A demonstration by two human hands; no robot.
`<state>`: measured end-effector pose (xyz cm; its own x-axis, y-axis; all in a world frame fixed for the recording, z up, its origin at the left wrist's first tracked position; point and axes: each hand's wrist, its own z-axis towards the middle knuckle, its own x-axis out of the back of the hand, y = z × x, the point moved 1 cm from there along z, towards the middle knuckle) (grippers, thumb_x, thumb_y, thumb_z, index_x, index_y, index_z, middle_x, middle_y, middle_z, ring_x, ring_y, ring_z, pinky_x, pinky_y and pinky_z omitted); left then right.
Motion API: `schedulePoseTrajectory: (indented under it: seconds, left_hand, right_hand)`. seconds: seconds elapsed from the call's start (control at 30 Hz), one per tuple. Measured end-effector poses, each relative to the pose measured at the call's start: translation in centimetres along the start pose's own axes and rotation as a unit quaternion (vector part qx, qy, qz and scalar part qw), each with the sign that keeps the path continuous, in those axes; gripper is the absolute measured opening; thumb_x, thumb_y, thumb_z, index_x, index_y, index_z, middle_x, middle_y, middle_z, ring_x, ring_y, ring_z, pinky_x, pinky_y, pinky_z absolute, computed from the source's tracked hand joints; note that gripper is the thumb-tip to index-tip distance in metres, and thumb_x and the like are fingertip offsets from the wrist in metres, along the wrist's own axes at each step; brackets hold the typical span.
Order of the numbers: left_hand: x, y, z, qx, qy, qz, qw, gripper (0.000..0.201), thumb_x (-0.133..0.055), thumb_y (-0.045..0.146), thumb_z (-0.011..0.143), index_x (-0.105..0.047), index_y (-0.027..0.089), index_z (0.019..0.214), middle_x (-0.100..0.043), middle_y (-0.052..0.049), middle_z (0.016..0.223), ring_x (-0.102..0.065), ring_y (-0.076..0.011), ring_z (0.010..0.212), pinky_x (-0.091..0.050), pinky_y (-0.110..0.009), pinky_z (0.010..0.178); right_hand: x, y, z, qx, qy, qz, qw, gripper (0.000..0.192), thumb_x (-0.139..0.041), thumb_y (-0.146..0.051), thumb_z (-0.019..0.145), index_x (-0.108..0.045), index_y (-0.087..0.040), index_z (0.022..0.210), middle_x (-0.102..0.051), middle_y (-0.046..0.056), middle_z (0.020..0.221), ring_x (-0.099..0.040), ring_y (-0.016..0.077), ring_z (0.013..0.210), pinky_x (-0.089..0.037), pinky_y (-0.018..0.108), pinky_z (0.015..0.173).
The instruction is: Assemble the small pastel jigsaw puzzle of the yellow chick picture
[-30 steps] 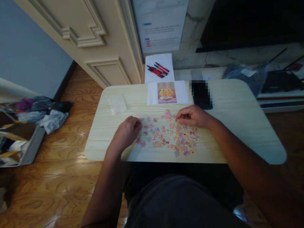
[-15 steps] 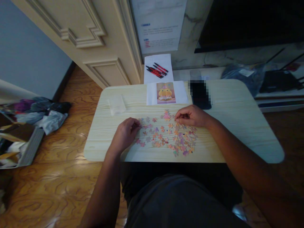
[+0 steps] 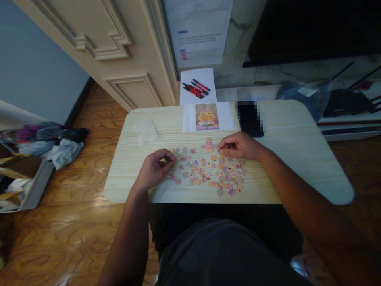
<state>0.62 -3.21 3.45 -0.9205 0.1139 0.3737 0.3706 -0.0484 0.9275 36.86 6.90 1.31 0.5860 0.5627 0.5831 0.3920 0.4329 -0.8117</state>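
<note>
Left hand point(image 3: 154, 170) has lifted, fingers curled, beside puzzle pieces point(image 3: 208, 169).

I am pinching at the scattered jigsaw pieces point(image 3: 208, 169) with my left hand point(image 3: 154, 169) and my right hand point(image 3: 239, 145) on the wooden table point(image 3: 297, 159).

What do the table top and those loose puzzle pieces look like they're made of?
Table top: pale wood-grain surface, probably laminate or veneer, going by the even straight lines and soft sheen. Puzzle pieces: thin, flat and matte, pastel printed, likely cardboard; too small to be sure. Left hand and right hand rest among them.
</note>
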Motion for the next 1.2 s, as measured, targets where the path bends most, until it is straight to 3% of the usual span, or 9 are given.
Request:
schedulePoseTrajectory:
  seconds: [0.2,0.47,0.7,0.87,1.03,1.2]
  left_hand:
    - [-2.3,1.7,-0.1,0.029,0.036,-0.129,0.991,0.03,-0.089,0.028,0.081,-0.084,0.017,0.108,-0.07,-0.002,0.083,-0.064,-0.012,0.072,-0.053,-0.018,0.056]
    - [-7.1,3.7,0.3,0.093,0.063,-0.228,0.967,0.024,-0.095,0.032,0.072,-0.081,0.015,0.083,-0.074,-0.002,0.073,-0.059,-0.0095,0.054,-0.045,-0.019,0.042]
    - [-10.1,5.6,1.2,0.164,0.071,-0.333,0.926,0.033,-0.102,0.034,0.06,-0.08,0.015,0.075,-0.077,-0.005,0.065,-0.066,-0.0118,0.052,-0.043,-0.018,0.044]
    - [-11.3,6.2,1.5,0.186,0.074,-0.347,0.916,0.037,-0.103,0.042,0.06,-0.084,0.014,0.076,-0.081,-0.008,0.07,-0.069,-0.0135,0.056,-0.046,-0.019,0.046]
    - [-12.3,6.2,1.4,0.192,0.076,-0.344,0.916,0.04,-0.104,0.048,0.061,-0.086,0.016,0.076,-0.082,-0.008,0.072,-0.067,-0.0132,0.054,-0.047,-0.021,0.045]
    - [-12.9,5.5,1.1,0.177,0.075,-0.301,0.934,0.041,-0.1,0.053,0.07,-0.087,0.015,0.081,-0.083,-0.008,0.076,-0.065,-0.0124,0.054,-0.05,-0.022,0.047]
  right_hand:
    - [0.0,-0.2,-0.1,0.02,0.005,-0.006,1.0,0.021,-0.078,-0.038,0.096,-0.086,-0.019,0.093,-0.078,0.001,0.074,-0.06,0.0118,0.059,-0.039,0.027,0.058]
    - [0.1,-2.0,-0.4,0.071,0.121,0.023,0.99,0.013,-0.079,-0.031,0.096,-0.083,-0.019,0.091,-0.077,0.0,0.07,-0.061,0.011,0.055,-0.041,0.025,0.052]
    - [-1.1,-4.0,-0.3,0.124,0.141,0.08,0.979,0.015,-0.086,-0.034,0.095,-0.084,-0.02,0.1,-0.083,0.002,0.082,-0.062,0.0094,0.056,-0.046,0.022,0.051]
    - [-1.6,-4.4,-0.2,0.161,0.139,0.082,0.974,0.017,-0.091,-0.033,0.093,-0.084,-0.02,0.101,-0.083,0.0,0.08,-0.065,0.0092,0.055,-0.049,0.021,0.051]
    - [-1.6,-4.2,-0.3,0.14,0.159,0.071,0.975,0.032,-0.095,-0.039,0.089,-0.084,-0.019,0.111,-0.086,0.003,0.087,-0.072,0.0122,0.061,-0.051,0.022,0.053]
    - [-1.3,-3.8,-0.4,0.128,0.131,0.026,0.983,0.021,-0.089,-0.037,0.094,-0.085,-0.019,0.105,-0.086,0.003,0.086,-0.076,0.0143,0.069,-0.058,0.025,0.064]
